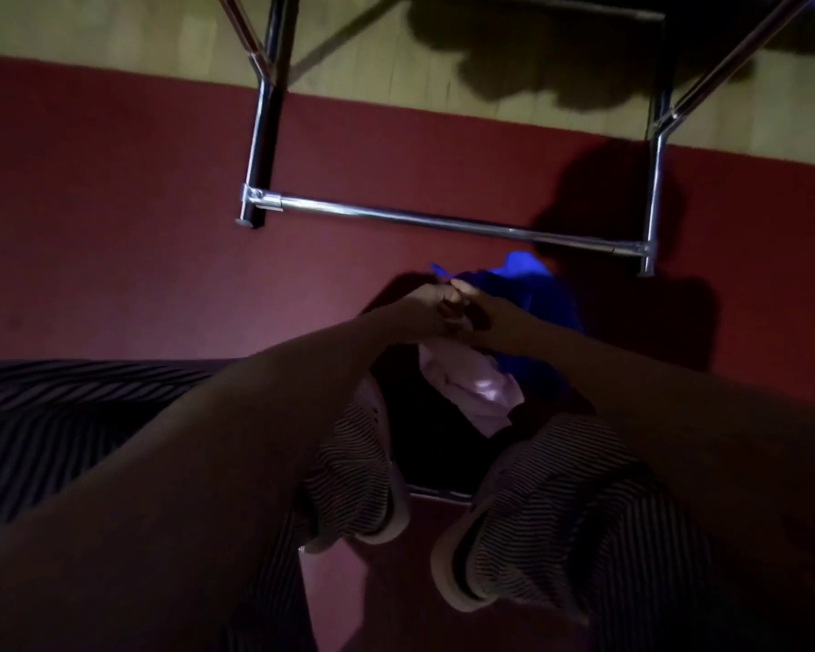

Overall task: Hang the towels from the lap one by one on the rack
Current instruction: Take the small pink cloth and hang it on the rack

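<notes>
Just this side of the low bar of the rack (443, 224), both hands meet over the blue towel (532, 294). The left hand (424, 308) pinches its top edge, probably hunting a corner so the cloth can be spread before it goes over a rail. The right hand (495, 322) touches the left, but shadow hides its fingers, so I cannot tell whether they grasp anything. A pink towel (471, 388) lies bunched farther back from the rack, under the hands, likely next.
</notes>
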The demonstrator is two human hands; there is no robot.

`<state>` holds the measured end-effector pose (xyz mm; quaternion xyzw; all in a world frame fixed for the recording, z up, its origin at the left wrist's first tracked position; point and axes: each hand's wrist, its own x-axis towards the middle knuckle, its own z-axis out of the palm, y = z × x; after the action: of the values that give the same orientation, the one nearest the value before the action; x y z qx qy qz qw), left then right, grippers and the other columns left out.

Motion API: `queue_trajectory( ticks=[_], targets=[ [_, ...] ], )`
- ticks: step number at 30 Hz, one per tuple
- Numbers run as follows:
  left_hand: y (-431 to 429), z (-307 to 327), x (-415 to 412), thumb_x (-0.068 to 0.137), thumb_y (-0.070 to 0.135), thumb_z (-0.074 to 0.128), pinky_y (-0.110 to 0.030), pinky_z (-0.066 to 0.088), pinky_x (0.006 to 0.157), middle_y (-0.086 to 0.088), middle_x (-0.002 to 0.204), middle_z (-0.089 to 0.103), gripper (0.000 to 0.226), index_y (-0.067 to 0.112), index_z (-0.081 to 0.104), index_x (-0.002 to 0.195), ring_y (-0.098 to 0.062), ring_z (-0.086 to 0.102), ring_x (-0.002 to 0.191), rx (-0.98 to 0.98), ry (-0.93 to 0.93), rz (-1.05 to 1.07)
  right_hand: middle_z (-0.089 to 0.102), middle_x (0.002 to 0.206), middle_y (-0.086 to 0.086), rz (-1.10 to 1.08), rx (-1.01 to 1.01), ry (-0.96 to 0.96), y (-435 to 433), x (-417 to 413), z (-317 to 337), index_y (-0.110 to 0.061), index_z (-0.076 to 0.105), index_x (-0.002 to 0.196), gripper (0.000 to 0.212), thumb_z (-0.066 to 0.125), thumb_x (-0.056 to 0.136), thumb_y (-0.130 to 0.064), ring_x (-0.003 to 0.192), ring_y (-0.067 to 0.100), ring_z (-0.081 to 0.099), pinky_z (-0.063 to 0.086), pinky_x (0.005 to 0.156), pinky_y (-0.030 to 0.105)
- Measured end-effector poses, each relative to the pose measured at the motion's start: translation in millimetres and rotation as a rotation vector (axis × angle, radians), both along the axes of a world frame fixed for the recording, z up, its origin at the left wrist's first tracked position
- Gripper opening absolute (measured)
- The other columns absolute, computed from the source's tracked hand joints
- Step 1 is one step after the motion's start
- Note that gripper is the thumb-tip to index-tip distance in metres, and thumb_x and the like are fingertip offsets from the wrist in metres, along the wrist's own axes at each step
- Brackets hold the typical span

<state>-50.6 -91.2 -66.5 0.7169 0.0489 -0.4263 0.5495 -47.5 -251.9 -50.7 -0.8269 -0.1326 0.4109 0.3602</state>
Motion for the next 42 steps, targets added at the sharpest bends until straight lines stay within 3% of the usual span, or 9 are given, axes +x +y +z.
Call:
queue_trajectory(
  ticks=[5,9,15,21,27,32,36,38,42],
  targets=[
    [15.3,85.4,30.8,0.079,-0.008,0.066,-0.005,0.044,0.059,0.011,0.071,0.061,0.021,-0.001,0.063,0.1,0.013,0.055,0.055,0.026,-0.147,-0.298,0.058,0.106,0.01,-0.009,0.084,0.159,2.0,20.7,49.7,0.003,0.047,0.122,0.047,0.068,0.081,-0.002,0.099,0.016,0.05,0.04,0.088,0.037],
    [27.9,137.7,38.3,0.078,-0.009,0.066,-0.004,0.042,0.057,0.004,0.072,0.057,0.023,-0.011,0.061,0.1,0.012,0.053,0.053,0.086,-0.303,-0.332,0.048,0.074,0.004,0.16,-0.162,-0.093,9.8,26.7,94.8,-0.014,0.056,0.076,0.02,0.071,0.081,-0.025,0.079,0.019,0.045,0.031,0.069,0.03],
    [56.7,222.2,27.6,0.081,0.011,0.07,-0.023,0.033,0.054,-0.005,0.066,0.054,0.008,0.009,0.064,0.077,-0.011,0.046,0.06,0.384,-0.526,-0.463,0.06,0.112,0.0,0.191,-0.409,-0.523,12.7,23.6,181.1,-0.019,0.065,0.106,0.028,0.055,0.089,-0.039,0.115,0.024,0.043,0.027,0.093,0.034],
    [77.7,274.3,11.9,0.082,0.016,0.07,-0.013,0.027,0.046,0.005,0.051,0.036,0.042,0.022,0.043,0.051,0.001,0.036,0.042,0.333,-0.694,-0.163,0.054,0.078,-0.004,0.095,-0.395,-0.598,-6.5,9.2,230.4,-0.021,0.044,0.068,0.028,0.056,0.087,-0.037,0.092,0.017,0.055,0.025,0.077,0.031],
    [94.8,278.2,-0.5,0.085,0.022,0.066,-0.025,0.037,0.058,0.007,0.057,0.05,0.025,0.02,0.057,0.062,-0.004,0.045,0.056,0.303,-0.787,0.215,0.055,0.075,-0.003,-0.19,-0.084,-0.475,-14.1,0.8,250.7,-0.024,0.05,0.07,0.022,0.065,0.084,-0.017,0.079,0.016,0.053,0.032,0.065,0.028],
    [82.6,277.8,5.9,0.082,0.025,0.07,-0.027,0.037,0.057,-0.005,0.063,0.058,0.021,0.005,0.068,0.074,-0.014,0.049,0.062,0.369,-0.788,0.43,0.044,0.057,-0.005,-0.422,-0.195,-0.511,-9.9,4.1,262.3,-0.021,0.043,0.054,0.038,0.068,0.082,-0.03,0.061,0.014,0.044,0.028,0.056,0.029],
    [55.6,283.6,8.4,0.087,0.02,0.064,-0.025,0.033,0.053,-0.008,0.068,0.057,0.02,0.006,0.066,0.072,-0.015,0.047,0.067,0.336,-0.715,0.474,0.035,0.044,-0.002,-0.712,0.077,-0.151,6.1,4.3,261.9,-0.015,0.039,0.053,0.042,0.062,0.088,-0.016,0.043,0.01,0.032,0.023,0.044,0.022],
    [37.0,282.9,7.2,0.086,0.019,0.064,-0.025,0.03,0.05,-0.007,0.065,0.053,0.022,0.011,0.061,0.066,-0.014,0.043,0.063,0.32,-0.683,0.454,0.042,0.043,-0.003,-0.844,0.218,0.022,16.9,3.3,262.2,-0.014,0.045,0.063,0.032,0.058,0.091,-0.019,0.041,0.007,0.038,0.034,0.05,0.022],
    [13.3,275.4,-0.1,0.087,0.026,0.062,-0.019,0.028,0.044,0.005,0.049,0.047,0.036,0.017,0.054,0.052,-0.004,0.038,0.046,0.313,-0.668,0.321,0.064,0.077,0.007,-0.951,0.432,0.217,37.4,2.6,272.4,-0.01,0.052,0.102,0.01,0.048,0.097,-0.017,0.072,0.018,0.062,0.05,0.074,0.034]
  ],
)
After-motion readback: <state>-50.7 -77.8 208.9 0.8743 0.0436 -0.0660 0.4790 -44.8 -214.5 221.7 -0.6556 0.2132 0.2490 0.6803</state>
